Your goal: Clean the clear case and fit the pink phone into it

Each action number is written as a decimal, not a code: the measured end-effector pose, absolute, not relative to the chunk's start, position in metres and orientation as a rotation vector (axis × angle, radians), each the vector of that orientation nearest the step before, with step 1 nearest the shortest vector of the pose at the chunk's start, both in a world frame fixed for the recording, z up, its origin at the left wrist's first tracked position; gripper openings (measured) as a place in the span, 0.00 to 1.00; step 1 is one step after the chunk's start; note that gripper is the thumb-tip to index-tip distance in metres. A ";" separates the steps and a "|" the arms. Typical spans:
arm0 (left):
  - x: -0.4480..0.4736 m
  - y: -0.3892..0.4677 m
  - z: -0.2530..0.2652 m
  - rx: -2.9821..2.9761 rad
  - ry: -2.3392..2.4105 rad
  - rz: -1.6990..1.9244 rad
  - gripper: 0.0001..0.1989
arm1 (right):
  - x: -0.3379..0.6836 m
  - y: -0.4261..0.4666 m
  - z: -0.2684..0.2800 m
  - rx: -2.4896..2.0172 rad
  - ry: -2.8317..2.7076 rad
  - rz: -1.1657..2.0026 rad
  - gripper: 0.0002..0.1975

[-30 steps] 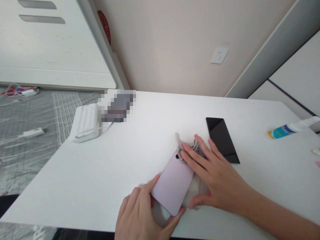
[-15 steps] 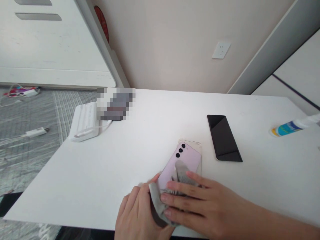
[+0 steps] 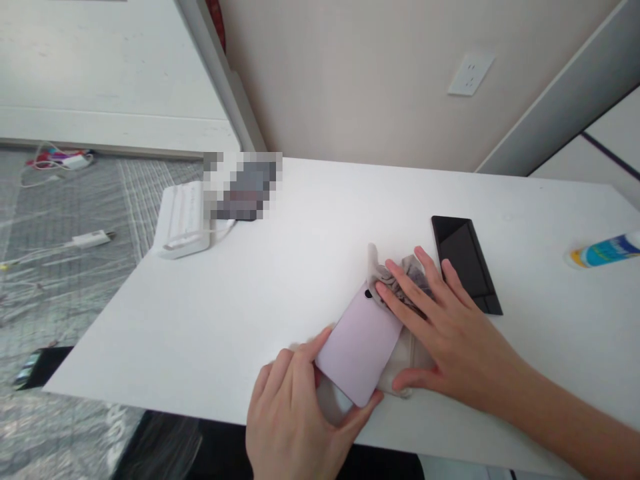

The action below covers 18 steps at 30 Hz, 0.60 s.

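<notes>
A light purple smartphone (image 3: 359,343) lies back up and at a slant near the table's front edge. My left hand (image 3: 297,407) grips its lower end between thumb and fingers. With fingers spread, my right hand (image 3: 445,327) presses a crumpled grey cloth (image 3: 393,283) onto the phone's upper end. The cloth covers most of the camera lenses; one still shows. Partly under the phone lies a clear phone case (image 3: 400,370). A black smartphone (image 3: 467,263), or a similar flat black slab, rests just beyond my right fingers.
On the white table (image 3: 215,333), a white power bank (image 3: 184,220) with a cable stands at the back left beside a pixelated dark device (image 3: 247,190). A bottle with a blue label (image 3: 607,252) is at the right. A wall socket (image 3: 471,73) is behind.
My right hand has slid the cloth up the purple phone from its lower part to the camera end. My left hand still holds the lower end. The view has shifted slightly.
</notes>
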<state>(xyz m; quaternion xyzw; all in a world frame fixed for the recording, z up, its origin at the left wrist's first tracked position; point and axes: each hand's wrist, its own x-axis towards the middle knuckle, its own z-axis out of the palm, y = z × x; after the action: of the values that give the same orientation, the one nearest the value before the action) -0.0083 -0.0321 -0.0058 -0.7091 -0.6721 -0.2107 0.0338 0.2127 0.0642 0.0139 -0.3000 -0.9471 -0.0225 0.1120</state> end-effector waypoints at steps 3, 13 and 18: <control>-0.008 -0.032 -0.005 -2.157 -2.027 -0.653 0.29 | 0.209 0.059 0.015 -0.523 -2.877 -0.016 0.53; -0.005 -0.030 0.000 -2.172 -2.089 -0.731 0.30 | 0.214 0.064 0.017 -0.600 -2.855 0.093 0.55; -0.005 -0.029 0.002 -2.177 -2.077 -0.752 0.30 | 0.218 0.061 0.027 -0.464 -2.780 0.178 0.44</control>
<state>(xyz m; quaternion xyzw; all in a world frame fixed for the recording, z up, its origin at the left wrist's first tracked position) -0.0051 -0.0294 0.0015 -0.7018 -0.6695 -0.2426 0.0203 0.2185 0.0611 0.0267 -0.1624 -0.9720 0.0621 0.1583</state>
